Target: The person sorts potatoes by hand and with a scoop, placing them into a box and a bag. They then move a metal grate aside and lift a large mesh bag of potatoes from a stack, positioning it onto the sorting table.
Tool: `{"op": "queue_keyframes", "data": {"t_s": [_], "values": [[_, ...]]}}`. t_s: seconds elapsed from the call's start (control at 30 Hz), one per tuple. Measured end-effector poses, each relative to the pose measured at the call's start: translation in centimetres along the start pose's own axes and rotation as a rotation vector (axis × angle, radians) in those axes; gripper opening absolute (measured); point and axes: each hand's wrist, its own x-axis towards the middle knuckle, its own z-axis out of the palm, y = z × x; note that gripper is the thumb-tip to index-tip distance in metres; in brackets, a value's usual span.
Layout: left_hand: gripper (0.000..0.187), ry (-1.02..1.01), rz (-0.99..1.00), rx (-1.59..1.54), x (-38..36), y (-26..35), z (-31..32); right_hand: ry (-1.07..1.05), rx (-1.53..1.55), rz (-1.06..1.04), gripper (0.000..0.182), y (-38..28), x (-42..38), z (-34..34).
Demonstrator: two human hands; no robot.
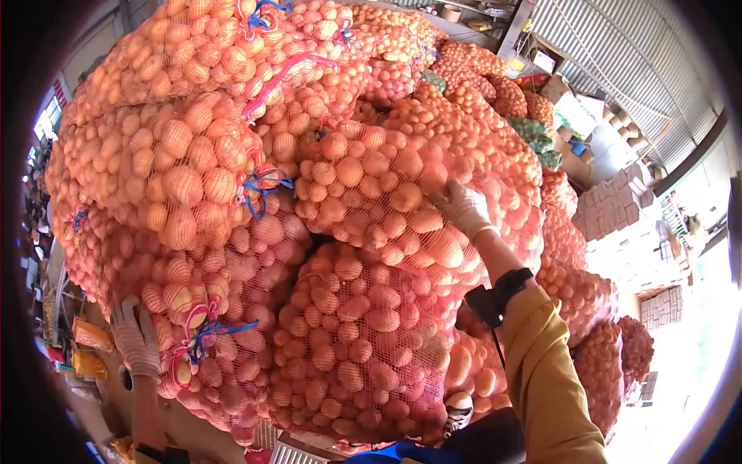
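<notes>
A red mesh sack of potatoes lies on its side high in the stack, bulging, its neck tied with blue cord at the left. Below and to the left, another red mesh sack slumps at the stack's edge, knotted with pink and blue cord.

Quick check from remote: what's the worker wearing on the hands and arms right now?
Both the left hand and right hand wear pale knit work gloves. The right arm has a mustard-yellow sleeve and a black wrist strap carrying a small black device.
</notes>
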Motion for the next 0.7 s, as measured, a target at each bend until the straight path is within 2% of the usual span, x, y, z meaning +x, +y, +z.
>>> {"op": "queue_keyframes", "data": {"t_s": [0.07,0.17,0.27,0.33,0.37,0.53,0.57,0.7], "values": [[0.022,0.013,-0.004,0.023,-0.1,-0.1,0.3,0.004,-0.061,-0.161,0.052,0.6,3.0,1.3],[0.022,0.035,0.001,0.040,0.5,0.0,0.5,-0.039,0.048,-0.116,0.052,2.5,7.5,4.5],[0.022,0.023,0.011,0.049,0.4,0.5,0.0,-0.117,0.105,-0.033,0.051,2.0,8.7,4.5],[0.021,0.016,0.015,0.050,0.5,0.4,-0.1,-0.117,0.115,0.024,0.050,1.0,6.8,3.2],[0.021,0.007,0.017,0.058,0.4,0.1,0.0,-0.184,0.096,0.082,0.049,0.5,5.6,2.1],[0.021,0.140,0.092,0.064,0.1,-1.0,1.0,-0.001,0.094,0.098,0.043,-0.7,-2.2,0.3],[0.020,0.086,0.062,0.037,0.1,-0.3,0.1,0.050,0.073,0.074,0.044,-1.1,-4.2,-0.4],[0.021,0.119,0.099,0.056,0.1,-0.5,0.1,0.176,0.023,0.065,0.042,-2.9,-12.9,-1.9]]}}
